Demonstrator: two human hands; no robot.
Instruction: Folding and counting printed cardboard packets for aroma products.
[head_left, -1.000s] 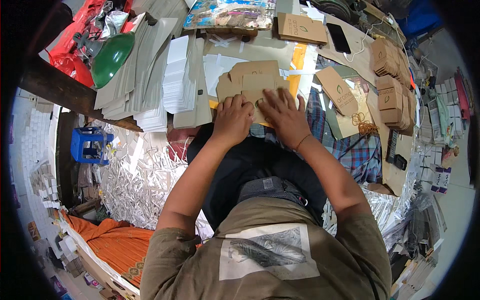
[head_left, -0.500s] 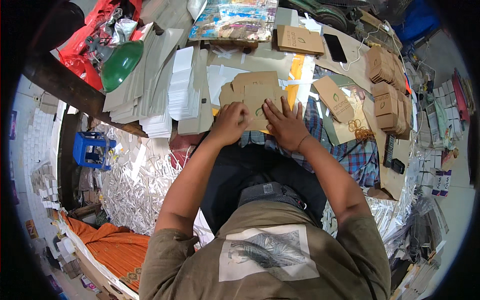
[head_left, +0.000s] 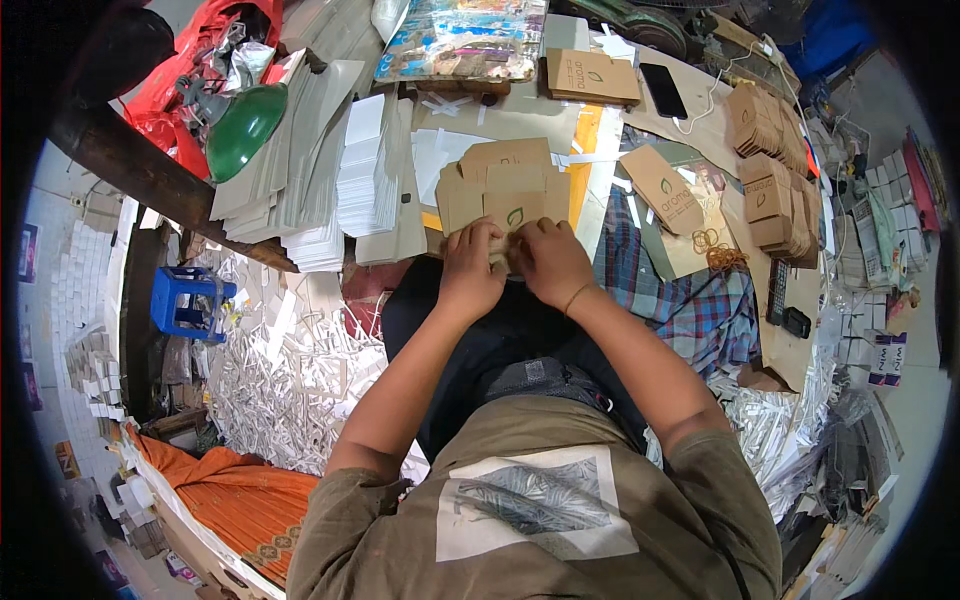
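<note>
From the head view, the person is sitting with both forearms reaching forward from the lower edge, elbows bent and wrists drawn close together over the lap. The left hand (head_left: 472,265) is curling its fingers down onto the near edge of a flat brown cardboard box blank (head_left: 505,192), pinching it, and the right hand (head_left: 548,262) is gripping the same edge just beside it, knuckles up, a thin band showing at its wrist. The blank is lying on the work surface (head_left: 520,120) directly ahead of the person, at its near edge, between stacks of white card (head_left: 370,160) on the left and a checked cloth (head_left: 690,300) on the right. A pile of folded brown boxes (head_left: 775,175) is standing toward the right edge, and a dark phone (head_left: 662,90) is lying near the far edge. Compared with a second ago, both hands are no longer pressing flat and spread on the blank; they have drawn back toward the body and closed together on its near edge.
</note>
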